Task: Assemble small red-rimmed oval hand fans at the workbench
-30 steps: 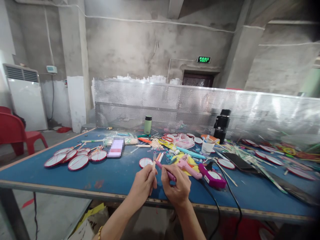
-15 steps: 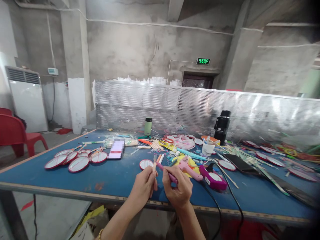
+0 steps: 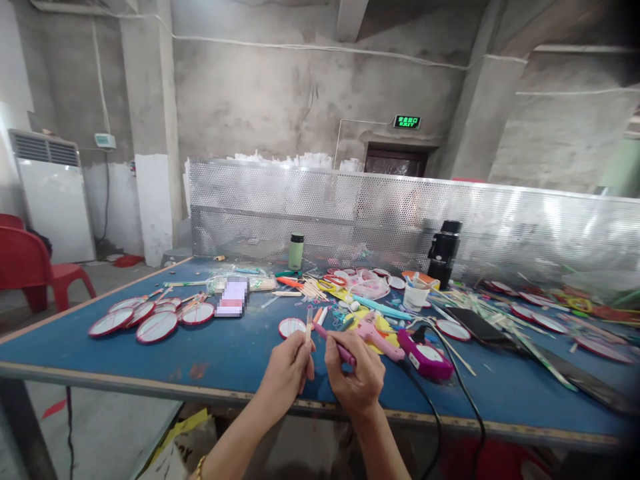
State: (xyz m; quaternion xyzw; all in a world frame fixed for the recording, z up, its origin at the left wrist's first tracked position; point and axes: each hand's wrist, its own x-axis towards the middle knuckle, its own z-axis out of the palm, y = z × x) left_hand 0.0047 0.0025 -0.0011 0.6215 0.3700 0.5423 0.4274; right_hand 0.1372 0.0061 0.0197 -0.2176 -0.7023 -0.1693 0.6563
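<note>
My left hand is closed around a thin pale stick that stands upright out of the fingers. My right hand is closed on a pink pen-like tool, whose tip points up and left toward the stick. Both hands hover close together above the near edge of the blue table. A small red-rimmed white disc lies on the table just beyond the stick.
A magenta glue gun with a black cable and a light pink glue gun lie right of my hands. Several red-rimmed discs sit at left. A green bottle, a black flask, a perforated metal screen stand behind. A red chair is at far left.
The view has shifted slightly downward. My hands keep the same grips and stay close together, with hardly any movement.
</note>
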